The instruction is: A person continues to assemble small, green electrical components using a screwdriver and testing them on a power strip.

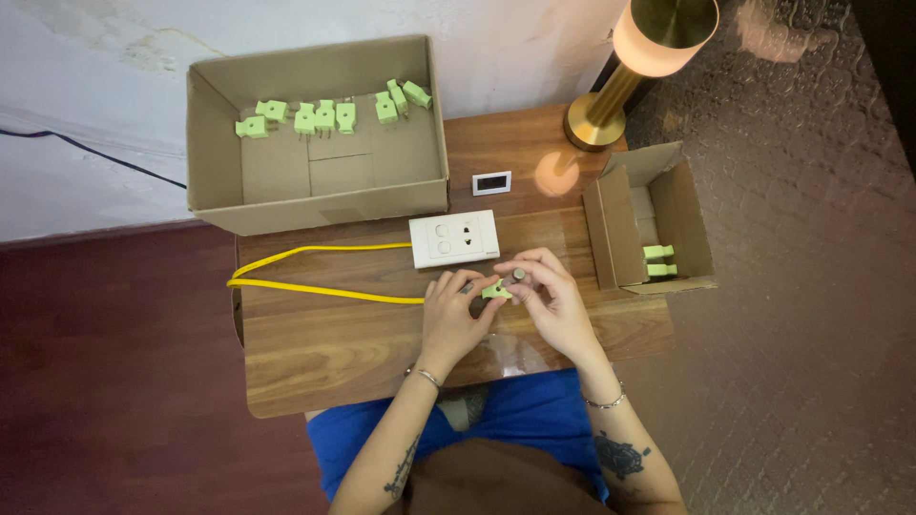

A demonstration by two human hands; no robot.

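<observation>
Glossy wood table [315, 353]; matt cardboard box [315, 205]; polished brass lamp [611, 95].

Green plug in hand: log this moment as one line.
left hand: holds green plug | right hand: small grey part at plug | white socket box: behind hands

1 head camera looks straight down, fairly high, over the wooden table [315, 353].
</observation>
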